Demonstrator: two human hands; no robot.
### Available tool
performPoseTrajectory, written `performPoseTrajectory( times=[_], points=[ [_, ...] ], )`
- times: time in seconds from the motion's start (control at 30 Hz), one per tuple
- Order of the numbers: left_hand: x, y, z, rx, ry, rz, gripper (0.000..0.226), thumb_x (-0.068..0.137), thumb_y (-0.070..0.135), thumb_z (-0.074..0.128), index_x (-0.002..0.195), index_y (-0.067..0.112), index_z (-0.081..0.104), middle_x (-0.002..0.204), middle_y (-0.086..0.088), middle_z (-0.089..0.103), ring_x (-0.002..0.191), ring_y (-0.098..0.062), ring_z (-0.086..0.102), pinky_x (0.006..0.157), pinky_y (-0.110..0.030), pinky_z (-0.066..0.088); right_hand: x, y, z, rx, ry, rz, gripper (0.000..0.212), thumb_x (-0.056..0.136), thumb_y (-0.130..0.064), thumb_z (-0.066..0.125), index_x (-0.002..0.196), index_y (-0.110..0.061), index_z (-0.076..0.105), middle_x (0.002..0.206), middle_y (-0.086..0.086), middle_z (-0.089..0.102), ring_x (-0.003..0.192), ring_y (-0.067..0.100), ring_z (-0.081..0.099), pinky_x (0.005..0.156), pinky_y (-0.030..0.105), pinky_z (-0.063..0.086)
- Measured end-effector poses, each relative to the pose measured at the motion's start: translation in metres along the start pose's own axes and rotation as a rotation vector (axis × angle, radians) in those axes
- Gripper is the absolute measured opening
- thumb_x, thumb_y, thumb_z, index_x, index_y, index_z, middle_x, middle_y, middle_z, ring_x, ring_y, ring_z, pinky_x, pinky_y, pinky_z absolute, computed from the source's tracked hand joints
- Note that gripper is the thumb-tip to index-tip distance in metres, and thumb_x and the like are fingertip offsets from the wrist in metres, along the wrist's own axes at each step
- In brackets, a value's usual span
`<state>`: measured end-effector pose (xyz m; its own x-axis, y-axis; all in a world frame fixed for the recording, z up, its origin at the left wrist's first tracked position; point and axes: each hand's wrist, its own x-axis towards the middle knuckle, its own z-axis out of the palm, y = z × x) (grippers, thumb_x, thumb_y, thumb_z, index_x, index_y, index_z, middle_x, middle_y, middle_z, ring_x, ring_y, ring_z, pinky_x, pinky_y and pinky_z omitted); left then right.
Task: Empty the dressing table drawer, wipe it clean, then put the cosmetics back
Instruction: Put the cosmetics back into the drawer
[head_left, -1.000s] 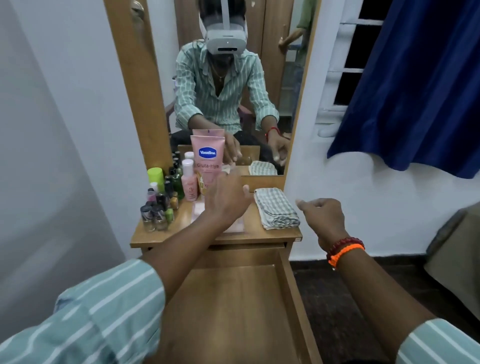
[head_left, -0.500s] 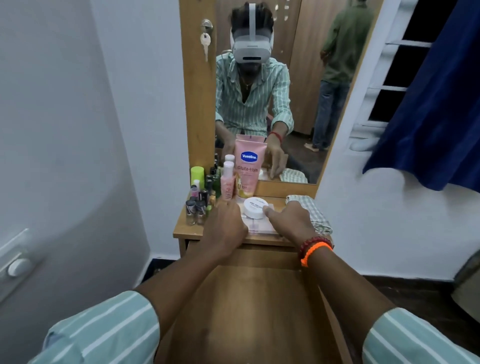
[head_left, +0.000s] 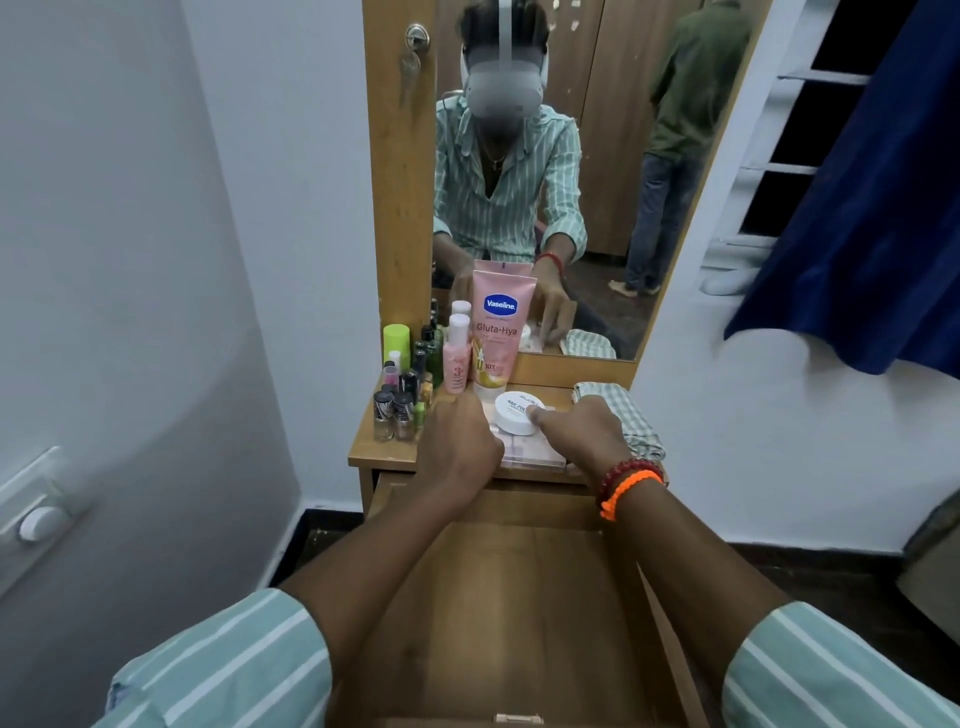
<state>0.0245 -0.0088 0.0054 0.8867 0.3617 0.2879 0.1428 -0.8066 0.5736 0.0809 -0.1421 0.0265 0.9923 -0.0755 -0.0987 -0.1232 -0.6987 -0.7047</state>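
Observation:
The wooden drawer (head_left: 519, 597) is pulled out below me with nothing in it. On the dressing table top (head_left: 366, 449) lies a flat pale palette (head_left: 524, 449) with a white round jar (head_left: 517, 413) sitting on it. My left hand (head_left: 457, 447) is curled at the palette's left edge. My right hand (head_left: 584, 436) grips its right side, thumb against the jar. A pink Vaseline tube (head_left: 501, 332) and a small pink bottle (head_left: 457, 358) stand behind. Several nail polish bottles (head_left: 397, 410) cluster at the left.
A folded checked cloth (head_left: 636, 428) lies at the right end of the table top. A lime-green bottle (head_left: 396, 343) stands at the back left. The mirror (head_left: 571, 156) rises behind, a white wall is close on the left, and a blue curtain (head_left: 857, 208) hangs at right.
My right hand swung in from the right to the palette and jar. My left hand dropped from the tube to the palette's left edge. The view shifted so the table sits farther right.

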Motion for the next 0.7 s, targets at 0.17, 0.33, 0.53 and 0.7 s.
performPoseTrajectory(
  times=[0.17,0.33,0.53,0.7],
  points=[
    [-0.025,0.011,-0.016,0.024,0.031,0.082,0.014,0.091,0.02,0.063,0.097,0.01,0.056,0.104,-0.01,0.062,0.09,-0.025,0.055,0.066,-0.033,0.038,-0.025,0.013,-0.016,0.018,0.033,-0.002,0.072,0.086,-0.055,0.074,0.135,-0.004,0.057,0.133,0.013,0.066,0.117,0.031,0.064,0.084,0.04,0.059],
    [-0.068,0.019,-0.029,0.037,-0.036,0.099,0.028,0.096,0.032,0.06,0.113,0.01,0.059,0.112,-0.011,0.064,0.098,-0.026,0.058,0.067,-0.032,0.039,-0.059,0.037,-0.033,0.026,0.055,-0.004,0.069,0.085,-0.055,0.074,0.128,-0.003,0.06,0.123,0.013,0.067,0.109,0.03,0.064,0.084,0.044,0.061],
    [-0.112,0.01,-0.003,-0.008,-0.123,0.054,0.022,0.094,0.031,0.058,0.109,0.015,0.059,0.112,-0.005,0.066,0.098,-0.023,0.061,0.074,-0.032,0.048,-0.084,0.082,-0.018,-0.017,-0.054,0.066,0.056,0.087,-0.054,0.071,0.108,-0.003,0.068,0.095,0.008,0.069,0.093,0.026,0.067,0.055,0.027,0.039],
    [-0.125,-0.007,0.026,-0.068,-0.29,-0.036,0.041,0.089,0.017,0.059,0.129,0.012,0.053,0.12,-0.008,0.068,0.107,-0.027,0.064,0.081,-0.034,0.053,-0.089,0.103,0.011,-0.034,-0.089,0.095,0.049,0.089,-0.045,0.072,0.117,-0.006,0.065,0.118,0.011,0.07,0.098,0.023,0.063,0.07,0.029,0.047]
  ],
)
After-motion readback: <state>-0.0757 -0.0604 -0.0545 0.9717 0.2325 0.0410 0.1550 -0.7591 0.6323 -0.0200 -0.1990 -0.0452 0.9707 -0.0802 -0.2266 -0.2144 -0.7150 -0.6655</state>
